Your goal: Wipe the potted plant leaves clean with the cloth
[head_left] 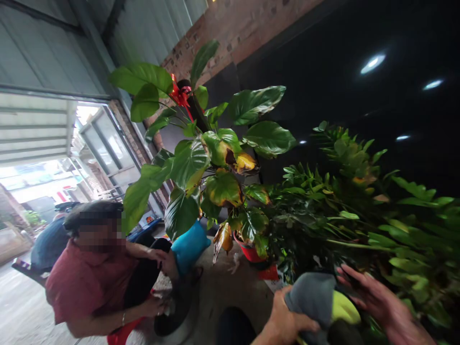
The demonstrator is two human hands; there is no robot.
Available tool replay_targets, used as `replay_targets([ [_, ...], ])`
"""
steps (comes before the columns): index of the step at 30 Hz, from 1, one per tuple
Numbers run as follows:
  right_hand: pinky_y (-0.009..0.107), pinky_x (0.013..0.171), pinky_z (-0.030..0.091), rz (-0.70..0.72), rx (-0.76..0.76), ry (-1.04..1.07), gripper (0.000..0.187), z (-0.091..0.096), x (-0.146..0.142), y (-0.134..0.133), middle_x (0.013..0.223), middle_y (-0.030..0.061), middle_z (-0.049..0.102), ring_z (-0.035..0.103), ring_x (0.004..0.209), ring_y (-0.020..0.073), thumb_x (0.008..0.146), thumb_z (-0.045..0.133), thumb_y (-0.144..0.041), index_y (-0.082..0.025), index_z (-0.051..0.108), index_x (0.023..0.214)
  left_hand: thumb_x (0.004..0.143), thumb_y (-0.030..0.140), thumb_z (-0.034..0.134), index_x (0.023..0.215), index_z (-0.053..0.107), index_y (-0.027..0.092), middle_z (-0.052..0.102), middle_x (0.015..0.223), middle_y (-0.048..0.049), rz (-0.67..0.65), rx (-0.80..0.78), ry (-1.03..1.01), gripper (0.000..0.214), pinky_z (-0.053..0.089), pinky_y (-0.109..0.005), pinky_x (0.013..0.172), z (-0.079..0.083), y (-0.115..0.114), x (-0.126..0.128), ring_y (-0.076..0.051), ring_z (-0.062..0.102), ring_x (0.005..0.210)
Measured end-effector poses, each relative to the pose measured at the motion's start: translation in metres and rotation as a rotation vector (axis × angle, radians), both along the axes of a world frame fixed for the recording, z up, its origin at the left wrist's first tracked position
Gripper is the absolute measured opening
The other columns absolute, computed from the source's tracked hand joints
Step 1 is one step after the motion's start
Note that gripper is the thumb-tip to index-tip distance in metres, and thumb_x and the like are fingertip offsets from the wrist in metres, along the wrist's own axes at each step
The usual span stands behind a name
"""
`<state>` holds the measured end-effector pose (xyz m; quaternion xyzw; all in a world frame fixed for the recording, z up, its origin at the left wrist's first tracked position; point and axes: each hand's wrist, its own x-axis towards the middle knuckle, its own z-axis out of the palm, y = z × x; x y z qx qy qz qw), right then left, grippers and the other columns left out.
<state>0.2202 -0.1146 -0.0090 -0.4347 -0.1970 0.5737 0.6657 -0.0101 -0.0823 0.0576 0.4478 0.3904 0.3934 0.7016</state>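
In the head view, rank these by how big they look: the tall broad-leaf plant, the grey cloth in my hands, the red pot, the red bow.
1. Broad-leaf plant.
2. Grey cloth, though it is nearest the camera, so its rank is unsure.
3. Red pot and red bow look alike; the pot is partly hidden by leaves.

We count 2 hands of ours, left hand [287, 323] & right hand [381, 299], on 1 grey cloth [314, 294]; 2 potted plants: big-leaf plant [201, 163] w/ 1 red bow [180, 96] in 1 red pot [249, 251], fern-like plant [359, 211]; 1 co-worker [93, 282]; 1 blue bag [189, 247]
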Motion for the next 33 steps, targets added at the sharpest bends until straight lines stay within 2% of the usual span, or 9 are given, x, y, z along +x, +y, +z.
replay_targets([
  [3, 0.047, 0.078, 0.057, 0.061, 0.008, 0.042, 0.043, -0.014, 0.013, 0.003, 0.118, 0.0098, 0.07, 0.057, 0.12, 0.0389, 0.064, 0.068, -0.061, -0.029, 0.079, 0.09, 0.029, 0.01, 0.081, 0.079, 0.077, 0.014, 0.072, 0.07, -0.0033, 0.046, 0.111, -0.069, 0.051, 0.05, -0.03, 0.066, 0.031, 0.005, -0.009, -0.022, 0.063, 0.068],
  [7, 0.047, 0.078, 0.058, 0.081, 0.023, 0.066, 0.042, -0.02, 0.017, 0.007, 0.12, 0.0088, 0.069, 0.055, 0.123, 0.0388, 0.063, 0.07, -0.058, -0.029, 0.079, 0.093, 0.036, 0.021, 0.082, 0.082, 0.073, 0.015, 0.072, 0.071, -0.0023, 0.391, 0.254, -0.146, 0.047, 0.051, -0.029, 0.066, 0.079, 0.044, -0.009, -0.018, 0.063, 0.066],
  [10, 0.047, 0.079, 0.058, 0.055, 0.029, 0.057, 0.04, -0.017, 0.012, 0.008, 0.12, 0.0084, 0.069, 0.056, 0.122, 0.038, 0.066, 0.067, -0.057, -0.029, 0.078, 0.093, 0.033, 0.021, 0.082, 0.075, 0.072, 0.014, 0.071, 0.067, -0.0027, 0.436, 0.139, -0.081, 0.044, 0.05, -0.028, 0.063, 0.055, 0.046, -0.001, -0.017, 0.061, 0.062],
  [13, 0.046, 0.075, 0.058, -0.011, -0.022, 0.042, 0.04, -0.01, 0.004, 0.005, 0.114, 0.0101, 0.072, 0.06, 0.116, 0.0386, 0.066, 0.065, -0.059, -0.028, 0.079, 0.087, 0.029, 0.018, 0.083, 0.068, 0.072, 0.012, 0.071, 0.062, -0.0046, 0.168, -0.111, 0.014, 0.041, 0.049, -0.03, 0.058, 0.008, 0.019, 0.0, -0.018, 0.06, 0.056],
  [15, 0.045, 0.074, 0.058, -0.081, -0.029, 0.024, 0.039, -0.006, -0.001, 0.002, 0.111, 0.0105, 0.073, 0.062, 0.114, 0.0377, 0.068, 0.063, -0.059, -0.028, 0.079, 0.085, 0.032, 0.02, 0.085, 0.072, 0.074, 0.011, 0.072, 0.065, -0.0048, 0.045, -0.151, -0.003, 0.042, 0.05, -0.03, 0.059, -0.003, 0.002, -0.004, -0.019, 0.062, 0.058],
  [22, 0.046, 0.07, 0.057, -0.175, -0.071, 0.021, 0.035, 0.012, -0.011, 0.001, 0.103, 0.0116, 0.075, 0.062, 0.112, 0.0394, 0.065, 0.063, -0.058, -0.029, 0.078, 0.077, 0.039, 0.03, 0.088, 0.094, 0.072, 0.014, 0.073, 0.076, -0.0038, 0.326, 0.225, -0.124, 0.059, 0.053, -0.03, 0.068, 0.069, 0.039, -0.011, -0.019, 0.065, 0.068],
  [25, 0.041, 0.067, 0.057, -0.181, -0.067, 0.042, 0.033, 0.018, -0.016, 0.0, 0.104, 0.0095, 0.076, 0.062, 0.112, 0.0378, 0.061, 0.067, -0.055, -0.029, 0.079, 0.078, 0.034, 0.029, 0.089, 0.083, 0.072, 0.014, 0.072, 0.072, -0.0027, 0.36, 0.171, -0.085, 0.054, 0.053, -0.03, 0.068, 0.044, 0.044, -0.003, -0.018, 0.064, 0.066],
  [29, 0.039, 0.064, 0.056, -0.16, -0.115, 0.036, 0.036, 0.017, -0.016, -0.002, 0.104, 0.0101, 0.076, 0.061, 0.114, 0.0393, 0.052, 0.071, -0.055, -0.028, 0.079, 0.076, 0.02, 0.027, 0.091, 0.075, 0.072, 0.011, 0.069, 0.063, -0.0031, 0.082, -0.029, -0.011, 0.06, 0.05, -0.029, 0.06, -0.008, 0.013, -0.001, -0.018, 0.06, 0.058],
  [33, 0.046, 0.071, 0.056, -0.157, -0.119, 0.028, 0.037, 0.015, -0.011, -0.001, 0.103, 0.0104, 0.076, 0.056, 0.12, 0.0411, 0.052, 0.07, -0.06, -0.03, 0.078, 0.072, 0.026, 0.028, 0.093, 0.093, 0.072, 0.013, 0.072, 0.077, -0.0035, -0.035, 0.121, -0.08, 0.072, 0.052, -0.03, 0.07, 0.028, 0.007, 0.0, -0.02, 0.063, 0.071],
])
